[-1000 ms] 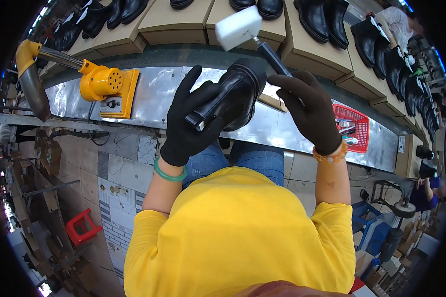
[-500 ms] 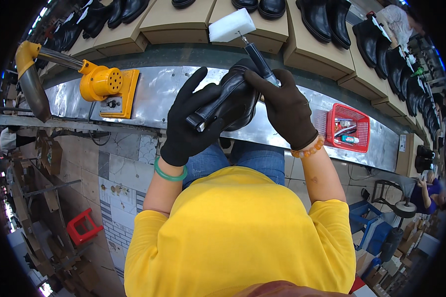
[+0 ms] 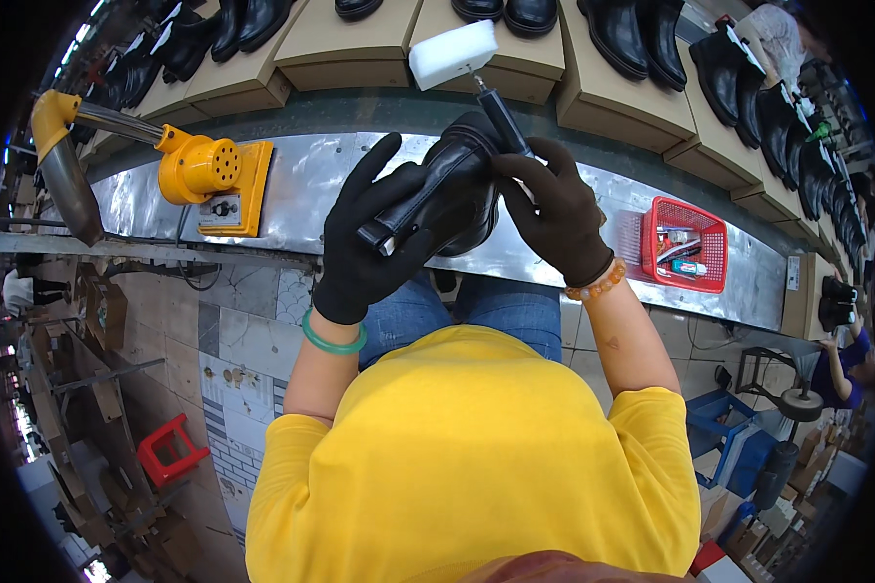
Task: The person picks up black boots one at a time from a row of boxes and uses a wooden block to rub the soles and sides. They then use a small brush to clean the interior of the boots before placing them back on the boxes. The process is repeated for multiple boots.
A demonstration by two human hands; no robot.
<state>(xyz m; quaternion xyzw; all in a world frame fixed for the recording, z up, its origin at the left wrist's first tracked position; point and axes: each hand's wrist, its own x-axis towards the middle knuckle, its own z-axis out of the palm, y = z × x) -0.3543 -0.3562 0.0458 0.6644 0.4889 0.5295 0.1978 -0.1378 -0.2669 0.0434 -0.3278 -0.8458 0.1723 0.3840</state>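
Note:
My left hand (image 3: 365, 243), in a dark glove, holds a black leather boot (image 3: 462, 185) over the metal worktop, its thumb and fingers on either side of the boot's shaft. In my right hand (image 3: 559, 209), also gloved, is a black-handled applicator (image 3: 503, 121) with a thin metal neck. A white sponge-like block (image 3: 453, 55) sits at the far end of that neck. The right fingers are bent around the handle's near end, close beside the boot. The palm side of the right hand is hidden.
A yellow machine with a bent nozzle (image 3: 201, 170) stands on the metal worktop (image 3: 306, 185) at left. A red basket (image 3: 685, 277) of small items sits at right. Cardboard boxes (image 3: 345, 49) bearing black shoes line the back. A red stool (image 3: 170, 452) and a person (image 3: 836, 374) are farther off.
My right hand has shifted slightly, its fingers a little lower on the boot's right side. The boot has moved slightly left. At far right, the person's arms are raised to a pair of black shoes.

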